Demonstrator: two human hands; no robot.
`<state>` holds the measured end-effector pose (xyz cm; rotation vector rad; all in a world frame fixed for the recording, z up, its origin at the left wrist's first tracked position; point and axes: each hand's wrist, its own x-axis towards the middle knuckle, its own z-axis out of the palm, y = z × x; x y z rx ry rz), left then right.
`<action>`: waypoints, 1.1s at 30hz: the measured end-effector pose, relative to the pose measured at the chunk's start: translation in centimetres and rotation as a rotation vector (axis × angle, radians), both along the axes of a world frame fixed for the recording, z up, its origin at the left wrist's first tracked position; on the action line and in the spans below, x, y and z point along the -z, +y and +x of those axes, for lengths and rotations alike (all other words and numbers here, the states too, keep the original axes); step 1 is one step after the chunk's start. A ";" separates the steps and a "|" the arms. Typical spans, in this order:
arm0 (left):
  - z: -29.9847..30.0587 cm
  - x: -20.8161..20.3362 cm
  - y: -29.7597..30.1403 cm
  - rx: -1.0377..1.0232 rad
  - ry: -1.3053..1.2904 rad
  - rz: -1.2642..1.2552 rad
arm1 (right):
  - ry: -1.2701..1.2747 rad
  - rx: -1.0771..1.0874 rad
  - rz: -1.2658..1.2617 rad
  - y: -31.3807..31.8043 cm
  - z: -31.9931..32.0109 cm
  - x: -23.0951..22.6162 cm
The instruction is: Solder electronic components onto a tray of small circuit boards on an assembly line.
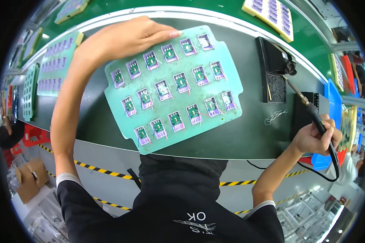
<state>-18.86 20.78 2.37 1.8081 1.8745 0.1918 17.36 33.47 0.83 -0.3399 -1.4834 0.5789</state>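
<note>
A light green tray (190,98) lies tilted on the dark bench mat, with rows of slots. Most slots hold a small green circuit board (181,82) in a purple housing, with fine wires at the lower edge. Bent over the tray's far edge, my left hand (140,35) grips it, one finger lying along the rim. My right hand (318,135) is closed round the black handle of a soldering iron (315,115) at the right. Its metal tip points up and left, at the black iron stand (275,67), apart from the tray.
A loose tangle of thin pale wire (276,117) lies below the stand. Behind the iron stands a black box (312,107), beside a blue bin (332,101). Further trays of parts sit at the left (54,65) and far right (271,16). The iron's cord (324,178) hangs past the bench edge.
</note>
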 end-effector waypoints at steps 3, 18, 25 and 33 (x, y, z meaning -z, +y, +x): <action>0.0 1.2 -1.4 -0.044 0.017 0.178 | 0.017 0.059 0.000 0.0 -0.3 0.1; -2.6 3.1 -2.1 0.144 0.025 0.307 | 0.024 0.066 -0.022 -0.4 -1.9 0.5; -2.9 3.7 -1.9 0.139 -0.148 0.482 | -0.037 0.064 0.002 -0.2 -1.9 0.6; -4.0 6.2 -1.4 0.003 -0.431 0.400 | -0.023 0.110 -0.019 -0.2 -1.8 0.7</action>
